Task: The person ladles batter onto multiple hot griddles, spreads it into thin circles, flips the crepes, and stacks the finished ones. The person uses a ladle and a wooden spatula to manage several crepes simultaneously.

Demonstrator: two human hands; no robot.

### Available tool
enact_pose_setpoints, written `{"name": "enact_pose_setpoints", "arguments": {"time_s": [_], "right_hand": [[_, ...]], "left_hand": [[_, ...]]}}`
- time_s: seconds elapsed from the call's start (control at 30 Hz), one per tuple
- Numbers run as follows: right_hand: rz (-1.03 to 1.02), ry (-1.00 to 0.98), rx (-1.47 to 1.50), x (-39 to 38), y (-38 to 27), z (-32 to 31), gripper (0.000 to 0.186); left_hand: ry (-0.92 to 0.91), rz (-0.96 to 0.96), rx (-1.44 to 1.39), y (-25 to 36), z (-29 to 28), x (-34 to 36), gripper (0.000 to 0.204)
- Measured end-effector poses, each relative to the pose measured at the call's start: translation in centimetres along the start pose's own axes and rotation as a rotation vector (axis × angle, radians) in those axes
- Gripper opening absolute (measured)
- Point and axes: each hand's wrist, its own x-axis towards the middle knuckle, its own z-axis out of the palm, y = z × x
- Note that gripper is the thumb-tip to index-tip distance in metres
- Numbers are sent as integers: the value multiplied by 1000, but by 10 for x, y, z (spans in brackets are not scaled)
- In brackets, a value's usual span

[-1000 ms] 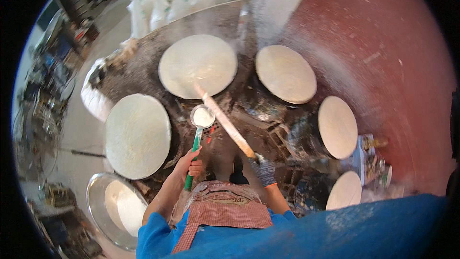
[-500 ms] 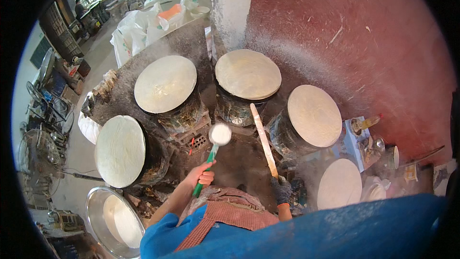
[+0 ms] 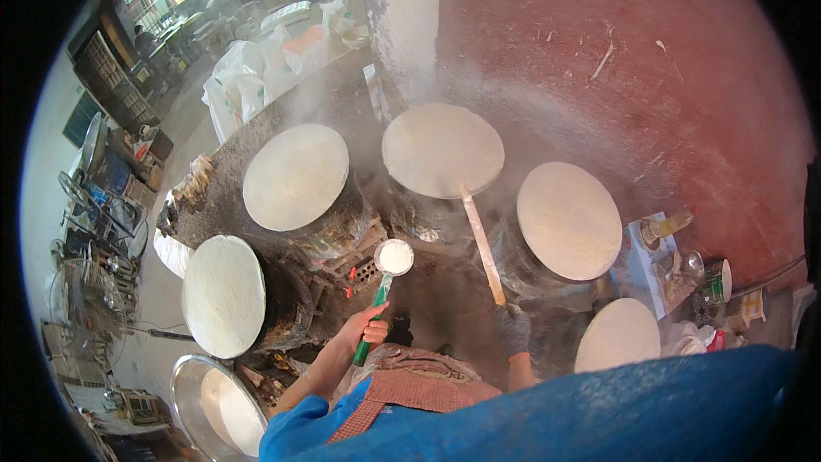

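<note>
My left hand (image 3: 366, 331) is closed around the green handle of a ladle (image 3: 382, 293), whose bowl holds white batter and hangs level over the gap between the stoves. A grey glove covers my right hand (image 3: 515, 329), which grips a long flat wooden stick (image 3: 484, 248). The stick's far end meets the near edge of a round pale sheet (image 3: 443, 150) on the middle back stove. Similar round sheets lie on the back left stove (image 3: 297, 177), the left stove (image 3: 224, 297), the right stove (image 3: 569, 221) and the near right one (image 3: 620, 338).
At the lower left stands a metal basin (image 3: 182, 406) of white batter. White sacks (image 3: 248, 81) are piled behind the low wall. A bottle (image 3: 671, 223) and a small bowl stand on a blue-white box at the right, before a red wall (image 3: 650, 51). Steam hangs over the stoves.
The stick's end has come from just short of the middle sheet onto its near edge. More steam rises around the back stoves. The ladle stays nearly in place.
</note>
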Motion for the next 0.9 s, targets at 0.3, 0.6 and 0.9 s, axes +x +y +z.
{"name": "enact_pose_setpoints", "arguments": {"time_s": [0.3,0.6,0.9], "right_hand": [[-268,125,-171,87,-102,15,31],[-253,40,-729,187,-226,18,30],[-69,-46,-836,206,-234,1,34]], "left_hand": [[-29,-24,103,94,11,7,22],[5,-43,95,110,1,15,22],[-12,-69,-152,99,-2,16,28]]}}
